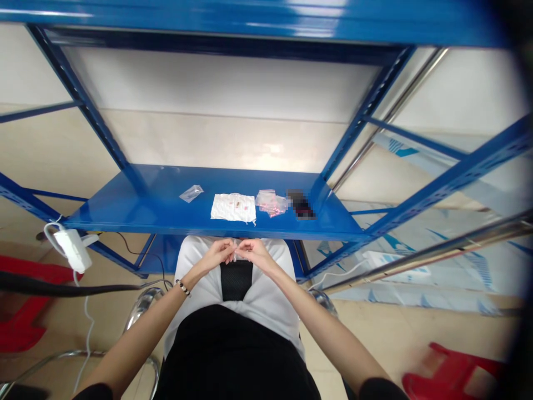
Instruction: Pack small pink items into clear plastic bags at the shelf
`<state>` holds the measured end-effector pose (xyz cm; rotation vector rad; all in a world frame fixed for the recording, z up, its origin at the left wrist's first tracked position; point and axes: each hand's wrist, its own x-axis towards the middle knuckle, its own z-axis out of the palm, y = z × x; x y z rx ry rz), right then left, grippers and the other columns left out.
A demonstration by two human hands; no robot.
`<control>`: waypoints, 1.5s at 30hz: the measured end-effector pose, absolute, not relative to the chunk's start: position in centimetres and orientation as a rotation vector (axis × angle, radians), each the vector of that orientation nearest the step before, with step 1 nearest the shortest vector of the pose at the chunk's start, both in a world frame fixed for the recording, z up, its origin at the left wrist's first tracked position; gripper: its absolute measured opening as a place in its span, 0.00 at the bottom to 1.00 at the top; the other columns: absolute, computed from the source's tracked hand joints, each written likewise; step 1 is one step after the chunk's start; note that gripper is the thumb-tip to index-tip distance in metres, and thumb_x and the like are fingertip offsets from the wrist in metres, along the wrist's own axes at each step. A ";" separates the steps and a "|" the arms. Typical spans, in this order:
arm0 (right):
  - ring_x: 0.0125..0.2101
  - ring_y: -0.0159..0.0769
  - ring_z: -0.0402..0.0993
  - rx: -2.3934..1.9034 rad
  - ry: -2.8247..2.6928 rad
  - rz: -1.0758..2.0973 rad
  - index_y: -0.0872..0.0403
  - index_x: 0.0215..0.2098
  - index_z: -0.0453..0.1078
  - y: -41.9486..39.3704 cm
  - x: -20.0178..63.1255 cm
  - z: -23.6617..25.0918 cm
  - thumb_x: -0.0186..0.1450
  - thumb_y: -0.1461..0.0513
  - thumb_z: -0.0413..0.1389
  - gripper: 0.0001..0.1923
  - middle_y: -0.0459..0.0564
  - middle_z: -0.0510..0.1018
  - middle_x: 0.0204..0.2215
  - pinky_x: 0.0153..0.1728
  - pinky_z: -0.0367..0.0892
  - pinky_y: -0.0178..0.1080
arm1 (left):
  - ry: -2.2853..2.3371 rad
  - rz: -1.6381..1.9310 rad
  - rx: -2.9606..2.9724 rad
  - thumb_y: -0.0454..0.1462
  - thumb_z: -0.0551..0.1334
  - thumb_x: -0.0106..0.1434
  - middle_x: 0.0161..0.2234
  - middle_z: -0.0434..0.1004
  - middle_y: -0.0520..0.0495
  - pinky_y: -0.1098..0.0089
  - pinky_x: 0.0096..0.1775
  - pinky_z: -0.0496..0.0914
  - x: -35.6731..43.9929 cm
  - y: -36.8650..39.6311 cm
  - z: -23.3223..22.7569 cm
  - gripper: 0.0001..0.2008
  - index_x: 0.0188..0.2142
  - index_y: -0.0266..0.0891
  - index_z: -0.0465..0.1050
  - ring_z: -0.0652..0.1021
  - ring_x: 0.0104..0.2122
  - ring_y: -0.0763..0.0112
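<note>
Above the lap, just below the front edge of the blue shelf (166,214), my left hand (221,251) and my right hand (255,251) meet with fingertips pinched. Between them shows a tiny pale or clear bit, too small to name. On the shelf beyond lies a white cloth pouch (222,206) with small coloured spots on it and a string at its corner. Right of it are clear plastic bags (272,203) with small pink and red pieces. Farther left lies a clear plastic bag (192,193), apparently flat.
A dark, pixelated item (300,204) lies at the shelf's right. Blue uprights (353,116) frame both sides. A white power strip (74,250) hangs at the left front corner with its cable. Red stools (449,372) stand on the floor at both sides.
</note>
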<state>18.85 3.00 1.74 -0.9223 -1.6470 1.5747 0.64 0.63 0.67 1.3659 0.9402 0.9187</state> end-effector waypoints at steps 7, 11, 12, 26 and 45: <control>0.20 0.28 0.65 -0.971 -1.600 1.658 0.56 0.28 0.74 1.8 19.2 2.3 0.57 0.56 0.62 0.11 0.46 0.76 0.22 0.19 0.56 0.31 | 0.875 0.892 1.320 0.51 0.60 0.63 0.23 0.71 0.49 0.76 0.24 0.60 0.7 -0.5 1.2 0.20 0.31 0.35 0.68 0.68 0.21 0.77; 0.21 0.29 0.67 -0.974 -1.551 1.667 0.56 0.25 0.73 2.2 19.4 2.7 0.54 0.58 0.62 0.09 0.45 0.75 0.21 0.23 0.62 0.32 | 0.860 0.889 1.358 0.51 0.61 0.62 0.22 0.71 0.49 0.74 0.26 0.61 0.6 -0.1 1.6 0.20 0.30 0.34 0.68 0.69 0.22 0.77; 0.21 0.29 0.67 -0.977 -1.538 1.661 0.56 0.25 0.73 2.5 19.5 2.8 0.54 0.58 0.62 0.08 0.45 0.74 0.20 0.24 0.62 0.33 | 0.866 0.894 1.373 0.50 0.61 0.62 0.22 0.71 0.50 0.74 0.26 0.62 0.5 0.1 1.6 0.19 0.30 0.34 0.68 0.69 0.21 0.76; 0.21 0.27 0.70 -1.079 -1.780 1.431 0.51 0.40 0.62 1.2 19.3 0.9 0.54 0.64 0.56 0.15 0.44 0.72 0.33 0.15 0.65 0.27 | 1.271 0.859 1.816 0.35 0.60 0.58 0.19 0.69 0.54 0.75 0.26 0.59 0.9 -1.3 1.0 0.07 0.24 0.36 0.70 0.67 0.20 0.77; 0.22 0.31 0.75 -0.888 -1.442 1.731 0.55 0.42 0.70 2.0 21.0 5.5 0.59 0.58 0.60 0.14 0.50 0.78 0.31 0.15 0.62 0.28 | 1.023 1.085 0.900 0.49 0.63 0.62 0.44 0.76 0.35 0.71 0.29 0.70 -0.1 -1.7 2.2 0.24 0.50 0.34 0.72 0.79 0.38 0.61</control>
